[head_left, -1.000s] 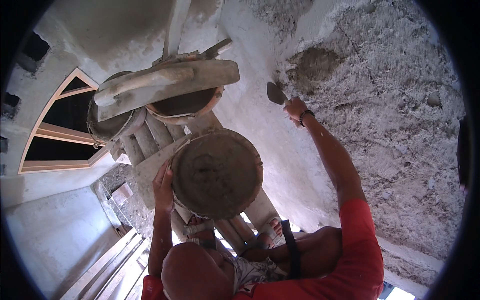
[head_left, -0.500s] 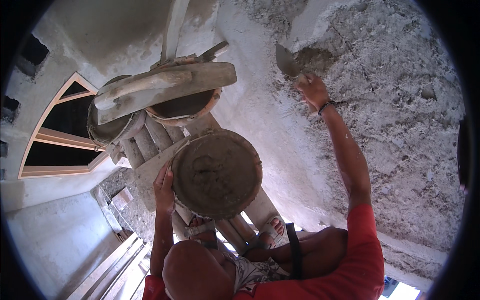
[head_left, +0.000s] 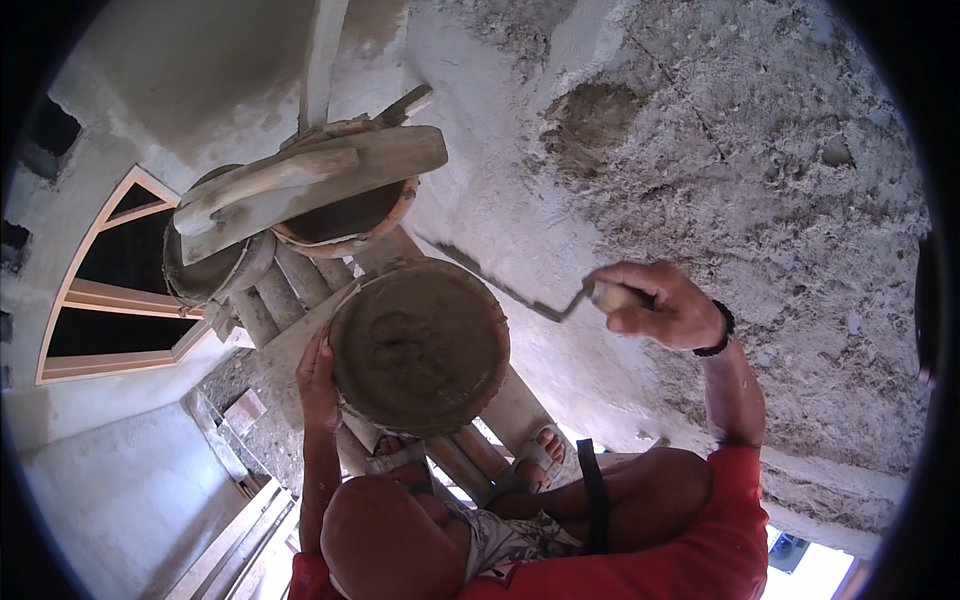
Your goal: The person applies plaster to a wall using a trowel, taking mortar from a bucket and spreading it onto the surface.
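My left hand (head_left: 319, 385) grips the left rim of a round bucket (head_left: 503, 345) filled with wet grey-brown mortar (head_left: 420, 350), which has a dug hollow near its middle. My right hand (head_left: 668, 305) is wrapped round the wooden handle of a trowel (head_left: 560, 310). The trowel's blade is seen edge-on, a thin dark line pointing up and left, between the bucket and the wall. On the rough wall (head_left: 780, 260) at upper right is a dark, damp-looking mortar patch (head_left: 592, 125), apart from the trowel.
A long wooden float (head_left: 320, 180) rests across two more buckets, one grey (head_left: 245, 270) and one reddish-rimmed (head_left: 345, 240). Bamboo poles and planks (head_left: 520, 405) form the platform under my sandalled feet (head_left: 545, 450). A wooden window frame (head_left: 125, 290) stands at left; planks (head_left: 235, 545) lie lower left.
My right hand has drawn the trowel down, away from the wall patch, and turned its blade edge-on. The left hand stays on the bucket rim. The view has shifted slightly.
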Action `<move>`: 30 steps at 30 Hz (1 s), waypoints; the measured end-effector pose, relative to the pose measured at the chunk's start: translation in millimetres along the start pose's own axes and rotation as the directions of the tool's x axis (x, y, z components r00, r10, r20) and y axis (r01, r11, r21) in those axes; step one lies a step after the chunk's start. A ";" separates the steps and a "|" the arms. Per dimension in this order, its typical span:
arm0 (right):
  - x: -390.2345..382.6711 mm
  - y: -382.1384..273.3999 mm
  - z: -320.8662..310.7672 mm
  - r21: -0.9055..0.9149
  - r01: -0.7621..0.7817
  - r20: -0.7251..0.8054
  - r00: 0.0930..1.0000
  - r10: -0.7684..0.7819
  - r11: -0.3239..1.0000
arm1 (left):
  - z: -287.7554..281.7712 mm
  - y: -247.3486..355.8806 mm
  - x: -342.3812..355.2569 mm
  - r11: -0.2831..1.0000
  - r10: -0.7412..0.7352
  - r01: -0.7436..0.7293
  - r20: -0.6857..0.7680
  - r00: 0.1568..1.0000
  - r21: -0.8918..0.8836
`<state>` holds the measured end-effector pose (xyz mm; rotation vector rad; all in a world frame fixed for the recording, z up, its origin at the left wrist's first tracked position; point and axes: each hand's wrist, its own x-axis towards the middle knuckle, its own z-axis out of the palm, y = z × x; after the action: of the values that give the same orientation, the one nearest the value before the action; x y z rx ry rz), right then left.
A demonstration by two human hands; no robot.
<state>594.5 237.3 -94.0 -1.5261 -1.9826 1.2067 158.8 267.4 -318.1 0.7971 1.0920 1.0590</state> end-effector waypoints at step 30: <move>37.6 33.5 149.9 -0.588 0.121 0.120 0.991 -0.062 0.800 | 19.7 3.3 -18.3 0.956 0.151 -0.145 -0.004 0.989 0.255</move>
<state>494.3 212.8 -213.8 -1.6264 -2.6355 0.6398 174.9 250.9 -303.9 1.0877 1.2190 1.0676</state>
